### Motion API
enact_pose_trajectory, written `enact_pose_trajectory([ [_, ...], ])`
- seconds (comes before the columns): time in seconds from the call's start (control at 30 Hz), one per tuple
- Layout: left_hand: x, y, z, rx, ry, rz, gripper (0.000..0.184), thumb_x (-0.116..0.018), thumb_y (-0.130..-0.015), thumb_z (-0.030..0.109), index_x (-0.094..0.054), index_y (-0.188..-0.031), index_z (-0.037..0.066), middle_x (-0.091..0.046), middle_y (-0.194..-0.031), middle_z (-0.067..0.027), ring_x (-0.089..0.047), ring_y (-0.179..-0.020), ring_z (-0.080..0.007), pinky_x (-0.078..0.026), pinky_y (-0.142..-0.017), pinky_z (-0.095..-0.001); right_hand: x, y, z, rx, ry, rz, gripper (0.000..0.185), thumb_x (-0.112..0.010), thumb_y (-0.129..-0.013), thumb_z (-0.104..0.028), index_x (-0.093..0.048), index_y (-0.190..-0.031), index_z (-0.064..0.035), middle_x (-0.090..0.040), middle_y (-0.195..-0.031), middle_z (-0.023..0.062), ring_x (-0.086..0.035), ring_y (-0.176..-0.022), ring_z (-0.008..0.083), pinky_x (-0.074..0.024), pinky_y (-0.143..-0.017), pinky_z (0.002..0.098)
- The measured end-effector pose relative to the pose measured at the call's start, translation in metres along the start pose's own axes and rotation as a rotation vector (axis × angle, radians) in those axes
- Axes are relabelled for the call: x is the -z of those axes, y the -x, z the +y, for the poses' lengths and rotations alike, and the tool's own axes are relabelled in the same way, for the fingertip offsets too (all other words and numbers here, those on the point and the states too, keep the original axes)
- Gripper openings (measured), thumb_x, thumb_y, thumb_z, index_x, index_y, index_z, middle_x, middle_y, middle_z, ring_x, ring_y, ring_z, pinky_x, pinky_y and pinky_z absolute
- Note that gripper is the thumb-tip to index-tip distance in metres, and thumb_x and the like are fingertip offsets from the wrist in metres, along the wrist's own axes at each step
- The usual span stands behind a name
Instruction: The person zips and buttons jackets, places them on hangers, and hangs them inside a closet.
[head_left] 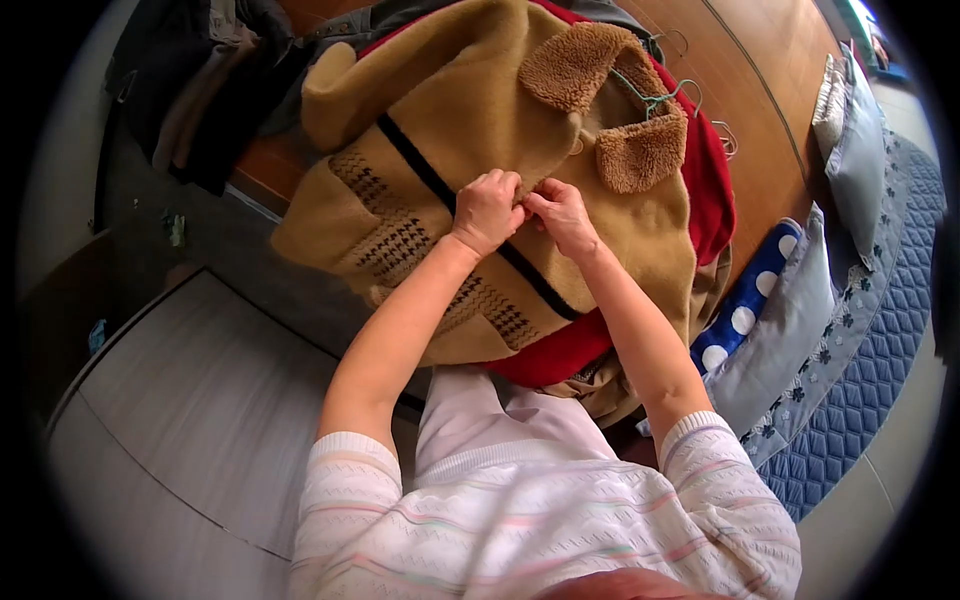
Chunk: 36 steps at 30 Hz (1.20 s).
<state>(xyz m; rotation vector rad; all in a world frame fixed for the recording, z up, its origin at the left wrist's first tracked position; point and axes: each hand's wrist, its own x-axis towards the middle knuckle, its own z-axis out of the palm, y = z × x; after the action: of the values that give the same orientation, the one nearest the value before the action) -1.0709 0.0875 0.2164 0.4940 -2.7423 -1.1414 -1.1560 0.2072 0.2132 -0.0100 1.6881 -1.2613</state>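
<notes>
A tan coat (460, 110) with a brown fleecy collar, a black stripe and houndstooth patches lies spread out in front of me. A green hanger (655, 100) sits in its collar, hook pointing right. My left hand (487, 212) is closed on the coat's front edge near the middle. Right beside it, my right hand (562, 212) pinches the same front edge, fingertips almost touching the left ones. Whatever small part lies between the fingertips is hidden. A button (576, 146) shows higher on the front, below the collar.
Under the coat lies a red garment (712, 190) on a wooden surface (760, 70). Dark clothes (190, 90) hang at the upper left. A grey cabinet (190, 400) stands at the lower left. Pillows (780, 340) and a blue quilted mat (890, 310) lie to the right.
</notes>
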Motion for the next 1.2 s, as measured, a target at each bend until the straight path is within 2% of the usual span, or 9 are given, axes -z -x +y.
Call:
enact_pose_trajectory([
  [0.23, -0.002, 0.008, 0.008, -0.104, -0.091, 0.127, 0.009, -0.055, -0.073, 0.010, -0.050, -0.080, 0.008, -0.050, -0.076, -0.0093, -0.054, -0.073, -0.0274, -0.047, -0.062, -0.0367, -0.003, 0.009, -0.010, -0.148, -0.199, -0.002, 0.021, -0.061, -0.081, -0.023, -0.058, -0.084, -0.0023, -0.057, -0.068, 0.0007, -0.053, -0.059, 0.0066, -0.0388, -0.047, 0.0192],
  [0.47, -0.009, 0.011, 0.006, -0.090, -0.102, 0.137, 0.019, -0.059, -0.069, 0.008, -0.048, -0.085, 0.007, -0.049, -0.076, -0.0094, -0.053, -0.075, -0.0282, -0.047, -0.064, -0.0360, -0.008, 0.009, -0.017, -0.211, -0.010, 0.074, 0.027, -0.061, -0.080, -0.033, -0.059, -0.083, -0.0060, -0.058, -0.071, -0.0008, -0.055, -0.064, 0.0061, -0.0401, -0.050, 0.0206],
  [0.6, -0.012, 0.009, 0.005, -0.094, -0.093, 0.152, 0.025, -0.059, -0.068, 0.007, -0.049, -0.091, 0.007, -0.050, -0.077, -0.0097, -0.053, -0.075, -0.0278, -0.047, -0.065, -0.0359, -0.009, 0.012, -0.019, -0.180, 0.012, 0.082, 0.026, -0.058, -0.077, -0.026, -0.058, -0.075, 0.0000, -0.056, -0.068, 0.0034, -0.053, -0.062, 0.0093, -0.0379, -0.046, 0.0233],
  [0.73, -0.015, 0.008, 0.003, -0.115, -0.132, 0.151, 0.037, -0.055, -0.069, 0.004, -0.050, -0.105, 0.006, -0.052, -0.080, -0.0103, -0.054, -0.078, -0.0273, -0.047, -0.066, -0.0361, -0.008, 0.002, -0.014, -0.164, 0.145, 0.065, 0.029, -0.058, -0.075, -0.028, -0.058, -0.068, 0.0000, -0.055, -0.060, 0.0051, -0.050, -0.052, 0.0114, -0.0377, -0.043, 0.0256],
  [0.87, -0.014, 0.010, 0.006, -0.087, -0.107, 0.141, 0.032, -0.056, -0.070, 0.004, -0.051, -0.102, 0.007, -0.053, -0.082, -0.0109, -0.053, -0.078, -0.0298, -0.046, -0.066, -0.0374, -0.005, -0.011, -0.003, -0.184, 0.166, 0.040, 0.034, -0.060, -0.072, -0.031, -0.056, -0.059, 0.0004, -0.053, -0.052, 0.0066, -0.048, -0.045, 0.0136, -0.0378, -0.042, 0.0272],
  [1.03, -0.021, 0.013, 0.004, -0.004, -0.053, 0.194, 0.029, -0.059, -0.071, 0.008, -0.053, -0.100, 0.009, -0.054, -0.086, -0.0117, -0.055, -0.080, -0.0322, -0.046, -0.068, -0.0386, -0.003, -0.027, 0.037, -0.069, 0.081, 0.041, 0.023, -0.062, -0.077, -0.019, -0.060, -0.081, 0.0030, -0.059, -0.069, 0.0058, -0.056, -0.060, 0.0121, -0.0458, -0.051, 0.0245],
  [1.07, -0.022, 0.014, 0.002, 0.015, -0.027, 0.189, 0.029, -0.060, -0.071, 0.008, -0.053, -0.099, 0.008, -0.055, -0.086, -0.0121, -0.055, -0.079, -0.0324, -0.046, -0.067, -0.0389, -0.007, -0.011, 0.013, -0.083, -0.055, 0.018, 0.022, -0.060, -0.078, -0.017, -0.060, -0.083, 0.0036, -0.059, -0.072, 0.0068, -0.056, -0.060, 0.0122, -0.0471, -0.053, 0.0244],
  [1.17, -0.012, 0.017, 0.005, 0.133, 0.088, 0.127, 0.028, -0.061, -0.069, 0.009, -0.053, -0.096, 0.008, -0.054, -0.086, -0.0113, -0.054, -0.081, -0.0310, -0.046, -0.070, -0.0385, -0.010, -0.007, 0.016, -0.089, -0.160, 0.009, 0.017, -0.059, -0.078, -0.013, -0.058, -0.084, 0.0034, -0.058, -0.074, 0.0061, -0.057, -0.061, 0.0129, -0.0501, -0.056, 0.0257],
  [1.2, -0.012, 0.020, 0.004, 0.138, 0.110, 0.122, 0.027, -0.060, -0.069, 0.007, -0.053, -0.096, 0.008, -0.054, -0.085, -0.0112, -0.054, -0.081, -0.0306, -0.046, -0.070, -0.0382, -0.014, -0.006, 0.014, -0.092, -0.230, 0.040, 0.020, -0.059, -0.077, -0.012, -0.057, -0.082, 0.0069, -0.059, -0.072, 0.0095, -0.056, -0.059, 0.0137, -0.0494, -0.053, 0.0253],
])
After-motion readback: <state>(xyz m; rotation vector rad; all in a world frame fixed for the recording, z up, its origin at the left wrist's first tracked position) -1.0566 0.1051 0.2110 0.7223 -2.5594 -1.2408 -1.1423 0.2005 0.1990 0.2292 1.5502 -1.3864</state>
